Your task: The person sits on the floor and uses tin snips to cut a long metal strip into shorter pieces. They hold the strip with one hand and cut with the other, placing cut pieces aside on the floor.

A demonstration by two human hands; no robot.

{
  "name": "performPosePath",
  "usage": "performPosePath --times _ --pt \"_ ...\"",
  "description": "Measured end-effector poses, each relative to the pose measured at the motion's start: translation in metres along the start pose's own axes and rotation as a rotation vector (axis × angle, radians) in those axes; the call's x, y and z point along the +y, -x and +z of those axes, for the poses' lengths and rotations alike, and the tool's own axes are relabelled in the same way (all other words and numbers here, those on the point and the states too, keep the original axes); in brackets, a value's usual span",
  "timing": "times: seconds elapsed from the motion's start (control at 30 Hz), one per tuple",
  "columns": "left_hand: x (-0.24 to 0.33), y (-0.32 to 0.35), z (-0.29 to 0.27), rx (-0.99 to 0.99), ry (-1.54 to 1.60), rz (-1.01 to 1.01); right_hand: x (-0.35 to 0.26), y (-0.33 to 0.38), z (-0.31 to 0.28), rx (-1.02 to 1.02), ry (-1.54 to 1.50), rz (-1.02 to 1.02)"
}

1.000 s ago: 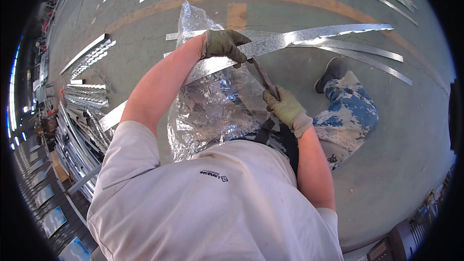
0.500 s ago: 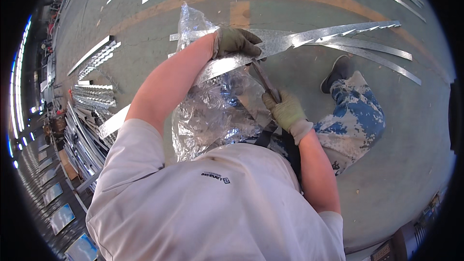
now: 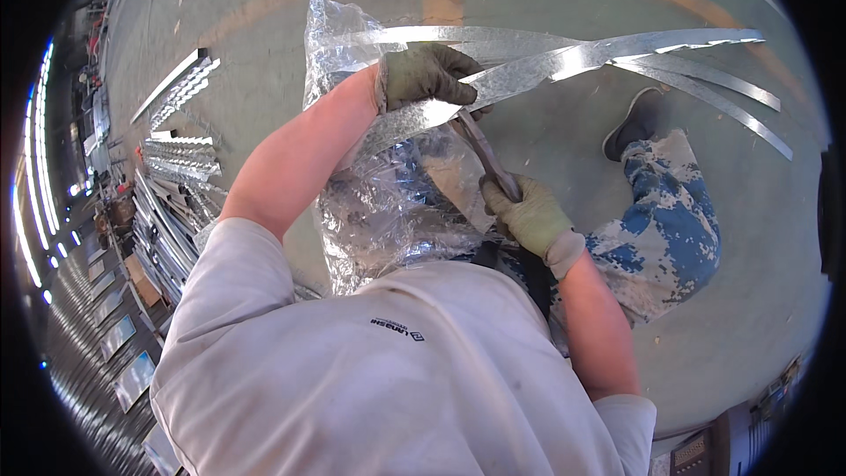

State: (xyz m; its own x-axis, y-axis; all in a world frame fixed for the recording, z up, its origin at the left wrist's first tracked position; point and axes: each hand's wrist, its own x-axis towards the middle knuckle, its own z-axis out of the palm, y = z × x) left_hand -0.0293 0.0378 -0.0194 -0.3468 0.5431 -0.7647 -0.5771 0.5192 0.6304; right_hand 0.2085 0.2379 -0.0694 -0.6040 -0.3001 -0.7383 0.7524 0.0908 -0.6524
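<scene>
Metal strip has shifted right, left hand curled over it

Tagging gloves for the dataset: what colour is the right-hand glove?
The right-hand glove is pale yellowish green, best seen in the head view.

Dark lettering shows on the pale shirt, right there on the chest; a short printed word, upside down in this view, with a small emblem at its right end; a finer line runs alongside, too tiny to read; lower right, a brown panel carries marks, none legible.
</scene>
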Motion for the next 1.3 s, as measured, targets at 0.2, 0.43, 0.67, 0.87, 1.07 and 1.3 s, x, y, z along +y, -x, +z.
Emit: performPosePath --times 0.2,0.43,0.67,0.87,1.07,1.3 --pt "-0.012 -0.011 -0.011 -0.035 -0.093 0.047 -0.02 0.007 -0.012 -0.204 -0.36 0.108" --pt "-0.017 -0.015 -0.01 -0.075 0.085 0.045 -0.028 0.008 -0.026 -0.442 -0.663 0.156" --pt "-0.022 -0.019 -0.02 -0.041 -0.025 0.081 -0.029 0.011 -0.022 -0.493 -0.676 0.121" --pt "-0.017 -0.011 -0.015 -0.101 0.106 0.095 -0.009 0.022 -0.009 -0.283 -0.555 0.125" --pt "-0.015 -0.013 -0.016 -0.219 -0.148 0.191 0.017 0.012 -0.009 -0.007 -0.226 0.124" --pt "-0.019 -0.007 -0.01 -0.253 -0.131 0.172 0.017 -0.001 0.005 0.09 -0.084 -0.02"
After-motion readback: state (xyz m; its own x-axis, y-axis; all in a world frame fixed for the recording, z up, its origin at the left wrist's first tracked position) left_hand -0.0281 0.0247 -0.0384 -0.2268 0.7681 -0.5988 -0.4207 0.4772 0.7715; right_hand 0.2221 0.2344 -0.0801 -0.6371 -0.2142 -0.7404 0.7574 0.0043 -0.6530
